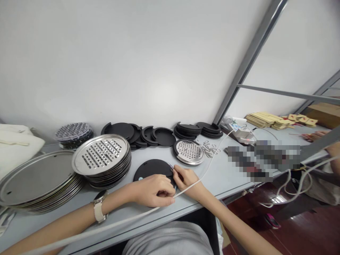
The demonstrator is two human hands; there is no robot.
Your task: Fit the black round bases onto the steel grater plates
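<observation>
A round black disc (152, 167) lies on the table in front of me, with a thin shiny edge showing at its upper right. My left hand (154, 189) is closed over its near side, fingers curled, covering much of it. At the disc's right rim, my right hand (188, 180) pinches with thumb and fingertips; the exact spot gripped is partly hidden. Just beyond sits a round perforated metal grater plate (190, 151) in a black holder. Small metal rings (209, 150) are scattered beside it.
Stacked grater plates (101, 156) and larger metal discs (37, 177) stand at left. Black holders (163, 136) line the wall. A white cable (207, 166) crosses above my wrists. A metal frame post (248, 60) rises at right, near yellow pieces (265, 119) and another person's hand (317, 135).
</observation>
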